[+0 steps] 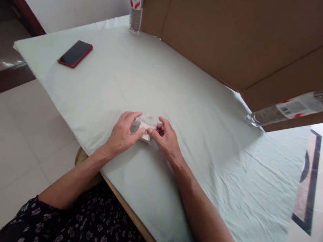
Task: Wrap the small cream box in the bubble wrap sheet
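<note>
A small whitish item in clear, shiny plastic (146,125) is near the front edge of the table, between my two hands. What kind of thing it is, I cannot make out. My left hand (123,131) curves round its left side, the thumb pressed on the near part and the index finger along the far side. On the opposite side, my right hand (168,139) grips it with the thumb on top and the other fingers curled. Both thumb tips almost meet over the item. Fingers and thumbs hide parts of it.
A pale green cloth (119,79) covers the table. At the far left lies a phone in a red case (75,53). A large cardboard panel (210,27) stands along the back, with one water bottle (136,5) at its left and another bottle (295,108) at its right.
</note>
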Demonstrator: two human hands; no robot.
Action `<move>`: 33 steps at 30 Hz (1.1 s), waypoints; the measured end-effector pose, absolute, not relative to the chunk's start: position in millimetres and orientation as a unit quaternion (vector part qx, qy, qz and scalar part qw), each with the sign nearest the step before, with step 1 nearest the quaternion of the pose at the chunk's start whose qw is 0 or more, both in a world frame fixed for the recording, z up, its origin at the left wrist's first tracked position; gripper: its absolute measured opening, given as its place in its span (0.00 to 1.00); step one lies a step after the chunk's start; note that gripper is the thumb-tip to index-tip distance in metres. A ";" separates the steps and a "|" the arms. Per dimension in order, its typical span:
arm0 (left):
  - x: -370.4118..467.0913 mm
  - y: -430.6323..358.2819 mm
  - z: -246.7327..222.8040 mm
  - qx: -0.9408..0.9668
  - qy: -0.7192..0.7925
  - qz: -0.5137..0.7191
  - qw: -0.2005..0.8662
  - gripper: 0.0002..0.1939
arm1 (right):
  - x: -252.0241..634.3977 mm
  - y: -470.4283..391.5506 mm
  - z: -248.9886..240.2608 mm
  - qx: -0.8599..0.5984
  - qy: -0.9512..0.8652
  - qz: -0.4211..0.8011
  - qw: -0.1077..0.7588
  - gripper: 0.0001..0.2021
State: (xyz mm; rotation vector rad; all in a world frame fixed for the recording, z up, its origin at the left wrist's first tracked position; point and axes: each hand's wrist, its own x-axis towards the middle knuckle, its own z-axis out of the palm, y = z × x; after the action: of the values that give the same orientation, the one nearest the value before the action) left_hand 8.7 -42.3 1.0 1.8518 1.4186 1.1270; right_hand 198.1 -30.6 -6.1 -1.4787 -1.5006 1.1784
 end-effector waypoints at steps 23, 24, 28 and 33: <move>18.4 -49.2 -7.6 0.722 0.520 0.411 0.198 0.13 | 192.4 39.9 -5.6 -0.554 -0.650 0.419 0.308 0.24; 18.3 -49.3 -7.6 0.722 0.519 0.412 0.199 0.13 | 191.9 41.2 -6.7 -0.553 -0.648 0.422 0.310 0.24; 18.3 -49.7 -7.6 0.719 0.518 0.416 0.202 0.12 | 190.3 44.1 -6.5 -0.539 -0.646 0.440 0.313 0.23; 18.8 -50.5 -7.6 0.715 0.522 0.417 0.208 0.12 | 189.2 42.8 -1.8 -0.527 -0.634 0.453 0.339 0.16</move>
State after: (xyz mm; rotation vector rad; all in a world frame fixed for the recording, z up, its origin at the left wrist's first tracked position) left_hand 18.8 -50.5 -7.6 1.9895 1.4529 1.1612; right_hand 189.2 42.8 -1.8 -1.3733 -1.6507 1.1803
